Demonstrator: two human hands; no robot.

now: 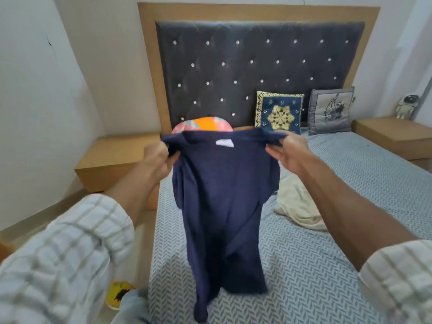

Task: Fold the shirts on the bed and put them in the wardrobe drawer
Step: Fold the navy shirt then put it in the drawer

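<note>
A: What's in the hands rn?

B: Navy shirt [219,206], held up by the shoulders over the bed [327,265]. Left hand [157,161] has fingers curled tight round the left shoulder seam. Right hand [288,152] pinches the right shoulder btwn thumb and fingers, other fingers loosely bent.

A: Shirt hanging free?

B: Mostly. Top edge stretched btwn both hands, white tag [224,143] showing at the neck, body drooping straight down. Bottom hem is low near the sheet; can't tell if it's touching, it's blurred there.

A: Anything else on the bed?

B: Cream cloth [297,206], crumpled, lying on the sheet just right of the navy one, under the right forearm. Can't tell if it's a shirt. Sheet is grey-blue w/ a herringbone print.

A: Up by the headboard [257,66]?

B: Dark padded one w/ shiny studs, wood frame round it. Blue-and-gold cushion [279,112] leaning on it, grey cushion [330,111] just right of that. Pink-and-orange pillow [202,125] peeks out behind the shirt's top edge.

A: Sides?

B: Wood nightstand [117,157] on the left, another nightstand [392,134] on the right w/ a small astronaut figure [406,106] at the back. Yellow thing [118,293] on the floor, lower left, blurry.

A: Sleeves?

B: Pale checked ones [58,265], pushed up both forearms.
</note>
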